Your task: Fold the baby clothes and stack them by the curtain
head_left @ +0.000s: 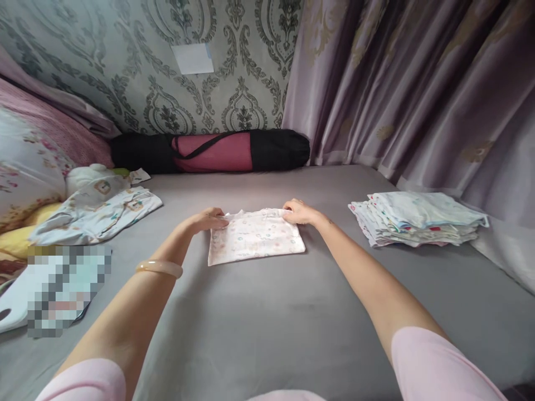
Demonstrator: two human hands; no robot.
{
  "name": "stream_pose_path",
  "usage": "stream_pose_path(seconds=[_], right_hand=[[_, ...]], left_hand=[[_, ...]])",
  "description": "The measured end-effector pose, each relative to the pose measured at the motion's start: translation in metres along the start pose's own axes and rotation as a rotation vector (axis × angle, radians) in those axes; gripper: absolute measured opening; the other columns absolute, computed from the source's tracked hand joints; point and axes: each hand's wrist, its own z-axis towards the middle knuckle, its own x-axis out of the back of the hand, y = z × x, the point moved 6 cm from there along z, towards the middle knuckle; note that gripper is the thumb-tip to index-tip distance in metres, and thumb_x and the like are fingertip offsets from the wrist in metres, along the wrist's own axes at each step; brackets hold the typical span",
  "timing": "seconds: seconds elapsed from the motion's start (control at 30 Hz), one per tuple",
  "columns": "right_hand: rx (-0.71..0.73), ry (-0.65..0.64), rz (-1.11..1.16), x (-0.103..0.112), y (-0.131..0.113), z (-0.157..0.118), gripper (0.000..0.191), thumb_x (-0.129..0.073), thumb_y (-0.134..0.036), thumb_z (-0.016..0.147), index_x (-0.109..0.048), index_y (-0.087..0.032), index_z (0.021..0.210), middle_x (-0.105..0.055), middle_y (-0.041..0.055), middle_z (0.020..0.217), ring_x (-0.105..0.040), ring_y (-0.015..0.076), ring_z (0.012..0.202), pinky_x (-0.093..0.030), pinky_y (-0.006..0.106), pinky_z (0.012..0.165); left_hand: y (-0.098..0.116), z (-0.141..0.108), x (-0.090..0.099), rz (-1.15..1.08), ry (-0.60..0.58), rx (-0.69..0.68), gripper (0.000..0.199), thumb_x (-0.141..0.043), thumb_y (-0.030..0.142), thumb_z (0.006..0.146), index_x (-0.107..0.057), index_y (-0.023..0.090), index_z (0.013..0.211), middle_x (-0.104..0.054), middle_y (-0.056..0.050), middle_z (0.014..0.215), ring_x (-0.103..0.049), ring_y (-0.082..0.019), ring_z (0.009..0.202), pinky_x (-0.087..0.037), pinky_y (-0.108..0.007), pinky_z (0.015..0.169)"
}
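Note:
A folded pale pink printed cloth point(257, 236) lies on the grey bed sheet in front of me, its long side running left to right. My left hand point(211, 219) pinches its far left corner, thumb on top and the other fingers mostly out of sight behind the edge. At the far right corner, my right hand point(298, 211) grips the same cloth between thumb and fingers. The cloth's near edge rests loose on the sheet. A bangle point(159, 268) circles my left wrist.
A stack of folded printed cloths point(418, 220) sits at the right near the curtain point(418, 83). Loose printed clothing point(104, 209) lies at the left by the pillows. A black and maroon roll bag point(213, 151) stretches along the wall. A white board-like object point(16, 295) is lower left, partly blurred out.

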Motion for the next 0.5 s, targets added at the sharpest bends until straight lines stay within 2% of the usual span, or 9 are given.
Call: stream_pose_path(seconds=[0.17, 0.3, 0.4, 0.5], right_hand=[[0.066, -0.01, 0.323, 0.017, -0.001, -0.014, 0.018, -0.066, -0.023, 0.074, -0.067, -0.017, 0.091, -0.069, 0.0027, 0.089, -0.062, 0.0172, 0.081, -0.045, 0.024, 0.069], [0.137, 0.038, 0.54, 0.045, -0.005, -0.025, 0.024, -0.072, -0.031, 0.068, -0.066, -0.016, 0.086, -0.068, 0.0007, 0.079, -0.06, 0.0152, 0.073, -0.044, 0.025, 0.069], [0.243, 0.184, 0.624, 0.075, -0.014, -0.036, 0.03, -0.073, -0.038, 0.067, -0.066, -0.017, 0.087, -0.068, 0.0015, 0.082, -0.06, 0.0156, 0.075, -0.045, 0.028, 0.071], [0.322, 0.328, 0.575, 0.094, -0.022, -0.053, 0.028, -0.07, -0.038, 0.073, -0.066, -0.017, 0.091, -0.068, 0.0017, 0.084, -0.06, 0.0163, 0.076, -0.046, 0.028, 0.073]], left_hand=[[0.017, -0.02, 0.018, -0.096, 0.022, -0.113, 0.05, -0.071, 0.06, 0.058, -0.065, 0.02, 0.087, -0.069, -0.002, 0.084, -0.064, -0.024, 0.085, -0.047, -0.029, 0.07], [0.041, -0.045, 0.041, -0.316, 0.032, -0.208, 0.06, -0.079, 0.056, 0.056, -0.064, 0.02, 0.101, -0.071, -0.003, 0.089, -0.066, -0.024, 0.087, -0.05, -0.032, 0.076], [0.06, -0.066, 0.066, -0.377, 0.172, -0.313, 0.063, -0.077, 0.055, 0.062, -0.063, 0.02, 0.112, -0.071, -0.006, 0.099, -0.065, -0.023, 0.092, -0.05, -0.034, 0.081], [0.067, -0.084, 0.081, -0.277, 0.371, -0.37, 0.056, -0.068, 0.058, 0.071, -0.065, 0.019, 0.112, -0.07, -0.005, 0.101, -0.063, -0.022, 0.091, -0.049, -0.032, 0.08]])
